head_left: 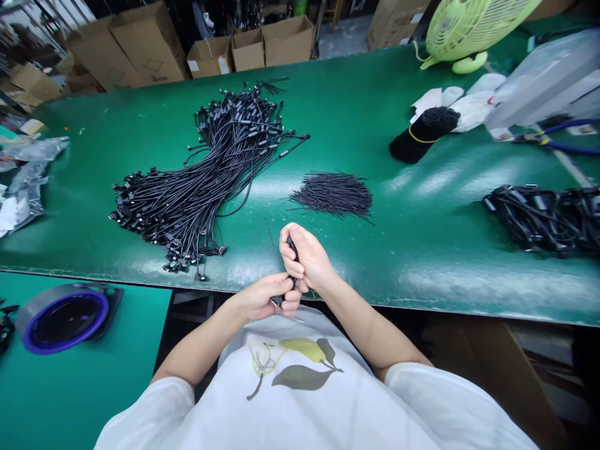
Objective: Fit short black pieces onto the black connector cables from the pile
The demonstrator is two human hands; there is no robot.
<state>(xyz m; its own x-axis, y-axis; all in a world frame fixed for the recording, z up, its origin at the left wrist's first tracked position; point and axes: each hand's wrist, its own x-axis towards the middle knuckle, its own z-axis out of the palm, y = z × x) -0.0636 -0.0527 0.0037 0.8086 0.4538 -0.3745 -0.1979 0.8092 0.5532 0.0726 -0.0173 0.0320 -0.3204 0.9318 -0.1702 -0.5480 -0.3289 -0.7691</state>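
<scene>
My left hand (267, 295) is closed on a black cable (277, 301), whose metal plug end pokes out below the fingers near the table's front edge. Just above and to the right, my right hand (304, 256) grips the same bundled cable, part of it showing between the fingers. Both hands touch each other. Beyond them lies a pile of thin black ties (334, 194) on the green table (412, 244). To the left spreads a large heap of black cables (201, 181) with plugs at both ends.
At the right are a banded black bundle (419, 139), folded cables (544, 219), blue-handled pliers (557, 137) and a green fan (473, 31). Plastic bags (30, 175) lie far left, above a purple-rimmed round container (65, 319). Cardboard boxes (288, 44) stand behind the table.
</scene>
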